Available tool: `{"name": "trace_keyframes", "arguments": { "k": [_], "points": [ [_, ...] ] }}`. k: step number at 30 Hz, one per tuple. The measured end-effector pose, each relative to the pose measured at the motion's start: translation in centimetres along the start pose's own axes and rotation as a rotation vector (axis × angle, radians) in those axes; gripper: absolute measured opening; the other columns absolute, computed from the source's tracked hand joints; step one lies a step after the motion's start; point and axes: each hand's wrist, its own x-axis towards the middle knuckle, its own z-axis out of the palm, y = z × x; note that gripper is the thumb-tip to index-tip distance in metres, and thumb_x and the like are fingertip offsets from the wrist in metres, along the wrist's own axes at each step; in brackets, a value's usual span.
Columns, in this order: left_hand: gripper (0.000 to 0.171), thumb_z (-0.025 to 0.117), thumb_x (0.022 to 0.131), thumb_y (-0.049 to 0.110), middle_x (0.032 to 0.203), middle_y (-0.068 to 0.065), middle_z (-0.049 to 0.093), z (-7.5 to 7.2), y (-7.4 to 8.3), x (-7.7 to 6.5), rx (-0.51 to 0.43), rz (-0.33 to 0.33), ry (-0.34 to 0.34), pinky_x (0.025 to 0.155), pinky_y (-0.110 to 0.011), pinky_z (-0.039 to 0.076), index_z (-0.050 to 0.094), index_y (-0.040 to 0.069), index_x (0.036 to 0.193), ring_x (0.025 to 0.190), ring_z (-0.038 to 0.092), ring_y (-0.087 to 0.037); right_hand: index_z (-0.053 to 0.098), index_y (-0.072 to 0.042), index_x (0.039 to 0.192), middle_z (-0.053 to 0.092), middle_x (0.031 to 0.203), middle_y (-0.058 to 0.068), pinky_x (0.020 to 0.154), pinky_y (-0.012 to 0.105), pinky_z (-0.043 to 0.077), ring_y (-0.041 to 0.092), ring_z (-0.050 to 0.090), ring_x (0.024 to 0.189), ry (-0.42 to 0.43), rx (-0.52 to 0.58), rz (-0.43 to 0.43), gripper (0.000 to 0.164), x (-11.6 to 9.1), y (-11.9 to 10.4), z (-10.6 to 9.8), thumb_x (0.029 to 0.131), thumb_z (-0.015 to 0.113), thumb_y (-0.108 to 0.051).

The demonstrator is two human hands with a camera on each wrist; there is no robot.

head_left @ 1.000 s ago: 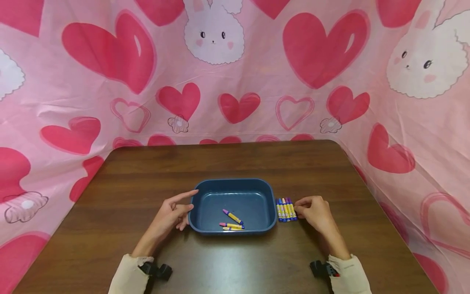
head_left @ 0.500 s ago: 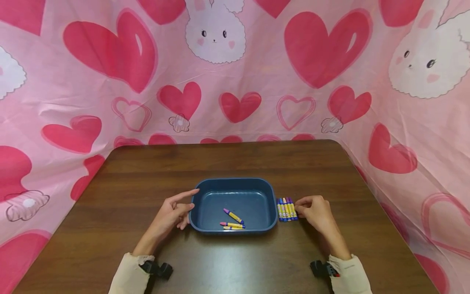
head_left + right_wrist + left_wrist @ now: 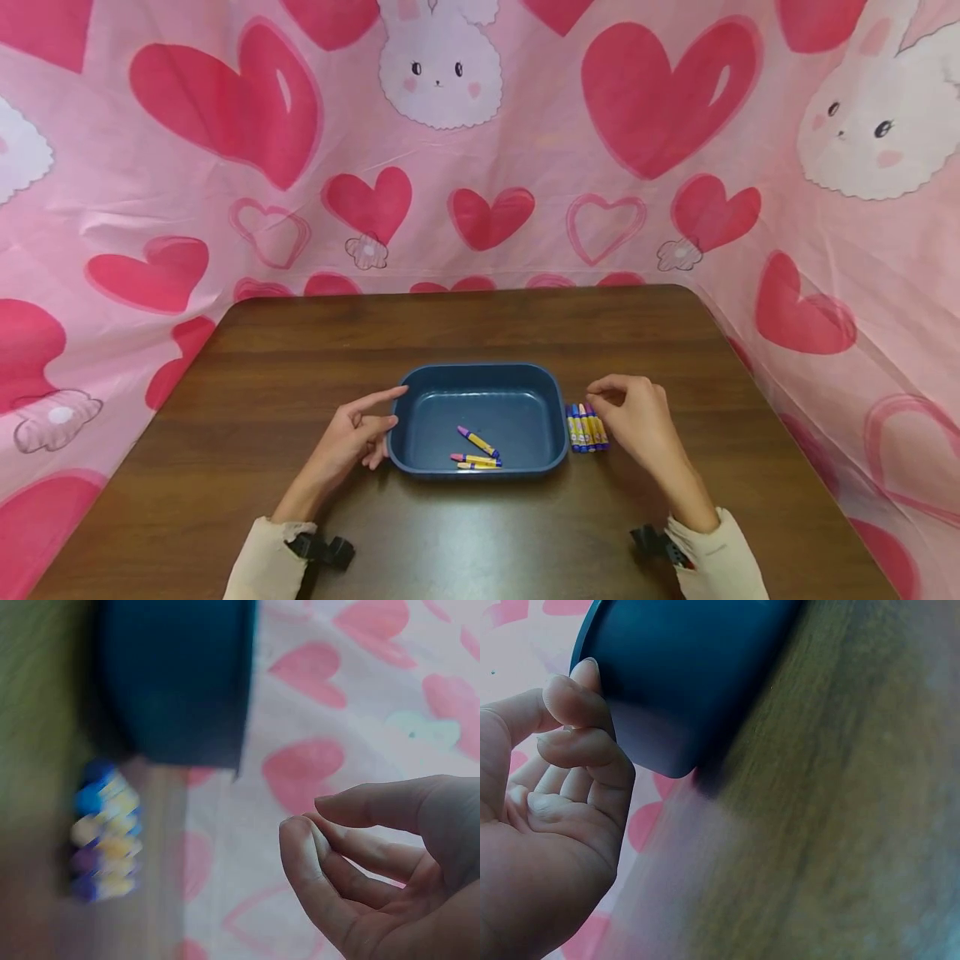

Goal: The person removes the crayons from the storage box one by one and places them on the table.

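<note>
A dark blue rectangular tray (image 3: 491, 417) with rounded corners sits on the table, with a few yellow-wrapped crayons (image 3: 477, 442) inside near its front wall. My left hand (image 3: 348, 433) touches its left rim with the index finger and thumb. In the left wrist view, those fingertips overlap the tray's edge. Right of the tray lies a row of several crayons (image 3: 587, 429), side by side with coloured tips pointing away. Just above their right end, my right hand (image 3: 637, 417) has thumb and fingers loosely bent. The right wrist view shows nothing between them.
The brown wooden table (image 3: 480, 533) extends around the tray. A pink cloth (image 3: 525, 150) with hearts and rabbits hangs behind and at both sides. Black camera straps (image 3: 322, 550) are worn on both wrists.
My right hand has risen from the right side of the crayon row and moved slightly away from me, over its far end. The left hand, tray and crayons look unchanged.
</note>
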Motion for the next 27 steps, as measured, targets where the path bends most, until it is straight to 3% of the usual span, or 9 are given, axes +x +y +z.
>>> {"name": "trace_keyframes", "arguments": {
  "k": [9,15,24,27],
  "points": [
    [0.047,0.057,0.101,0.011,0.058,-0.013,0.056,0.2,0.2,-0.2,-0.006,-0.015,0.010,0.043,-0.024,0.046,0.047,0.003,0.146,0.041,0.049,-0.019,0.078,-0.009,0.087,0.072,0.077,-0.002,0.066,0.031,0.056,0.012,0.065,0.069,-0.046,0.078,-0.143,0.006,0.9,-5.2,2.0,0.083,0.078,-0.006],
    [0.048,0.057,0.101,0.010,0.057,-0.012,0.055,0.3,0.0,-0.5,-0.018,-0.021,-0.003,0.042,-0.025,0.046,0.045,0.001,0.147,0.041,0.049,-0.019,0.078,-0.007,0.087,0.069,0.074,-0.002,0.062,0.023,0.053,0.009,0.058,0.065,-0.155,0.088,-0.192,0.007,1.1,-7.4,4.9,0.082,0.079,-0.003],
    [0.048,0.057,0.101,0.012,0.057,-0.012,0.055,0.2,0.1,-0.4,-0.009,-0.016,0.001,0.042,-0.025,0.046,0.045,0.000,0.147,0.041,0.049,-0.019,0.078,-0.005,0.083,0.069,0.073,-0.003,0.059,0.027,0.050,0.008,0.058,0.064,-0.458,0.055,-0.192,0.003,1.8,-6.9,8.8,0.083,0.079,-0.007],
    [0.048,0.056,0.102,0.011,0.057,-0.012,0.055,0.1,0.3,-0.2,-0.013,-0.016,-0.004,0.042,-0.025,0.045,0.044,0.000,0.147,0.041,0.049,-0.018,0.077,-0.007,0.078,0.068,0.070,-0.005,0.056,0.026,0.048,0.008,0.057,0.061,-0.514,0.039,-0.179,0.006,1.8,-6.2,10.1,0.082,0.080,-0.009]
  ]
}}
